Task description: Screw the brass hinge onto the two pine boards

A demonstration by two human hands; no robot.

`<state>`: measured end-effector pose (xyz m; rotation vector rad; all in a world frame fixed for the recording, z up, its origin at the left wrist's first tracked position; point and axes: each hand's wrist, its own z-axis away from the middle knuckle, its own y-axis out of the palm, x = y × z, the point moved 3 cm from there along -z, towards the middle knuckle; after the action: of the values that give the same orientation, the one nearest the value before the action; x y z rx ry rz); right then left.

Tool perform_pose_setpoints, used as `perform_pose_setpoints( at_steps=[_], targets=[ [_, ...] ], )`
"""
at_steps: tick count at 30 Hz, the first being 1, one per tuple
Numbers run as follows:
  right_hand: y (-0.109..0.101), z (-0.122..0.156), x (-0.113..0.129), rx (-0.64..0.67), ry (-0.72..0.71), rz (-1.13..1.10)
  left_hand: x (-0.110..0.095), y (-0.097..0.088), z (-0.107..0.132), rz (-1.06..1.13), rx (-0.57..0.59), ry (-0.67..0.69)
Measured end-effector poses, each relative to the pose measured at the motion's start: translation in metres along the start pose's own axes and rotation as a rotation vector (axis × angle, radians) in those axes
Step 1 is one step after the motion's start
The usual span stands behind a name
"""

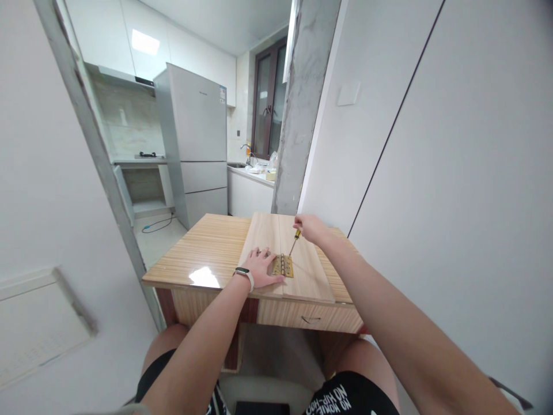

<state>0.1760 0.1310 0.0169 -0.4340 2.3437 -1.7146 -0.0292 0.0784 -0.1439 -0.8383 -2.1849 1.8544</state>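
The person wears a slim wristband with a pale, whitish strap (251, 280) and a small, dark, oblong face (242, 270) just above the bare left hand (260, 268). The right hand (311, 227) and its wrist are bare as well, and no sleeve shows along either forearm. Black fabric shorts (363, 393) cover the upper legs, leaving the knees bare. White block capitals (337, 399) mark the right leg (they seem to include "NO" and "HIP-HO", partly cut off), and white streaks edge the left.
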Motion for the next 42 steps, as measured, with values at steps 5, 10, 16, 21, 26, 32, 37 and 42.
perform_pose_setpoints(
  at_steps=[5, 10, 16, 21, 26, 32, 37, 42],
  targets=[
    [-0.002, 0.001, -0.004, 0.092, -0.012, -0.104, 0.002, 0.003, -0.001, 0.002, 0.001, 0.0],
    [-0.009, 0.005, 0.001, 0.13, 0.026, -0.165, 0.003, 0.004, -0.001, 0.004, -0.001, 0.002],
    [-0.011, 0.01, 0.005, 0.011, 0.082, 0.033, 0.0, 0.002, -0.001, -0.008, 0.001, 0.002],
    [0.0, 0.008, 0.0, 0.022, 0.021, 0.017, -0.001, 0.001, -0.001, -0.006, 0.009, 0.001],
    [0.003, 0.008, -0.004, 0.005, -0.039, -0.107, -0.003, -0.001, 0.001, -0.015, 0.002, 0.007],
    [-0.005, 0.01, 0.002, 0.064, -0.016, -0.206, -0.006, -0.004, 0.003, -0.019, -0.014, 0.02],
    [-0.008, 0.015, 0.004, -0.006, 0.059, -0.136, -0.009, -0.007, 0.003, -0.009, -0.006, 0.019],
    [-0.002, 0.013, 0.001, -0.058, 0.045, -0.032, -0.01, -0.009, 0.002, -0.006, -0.005, 0.018]
  ],
)
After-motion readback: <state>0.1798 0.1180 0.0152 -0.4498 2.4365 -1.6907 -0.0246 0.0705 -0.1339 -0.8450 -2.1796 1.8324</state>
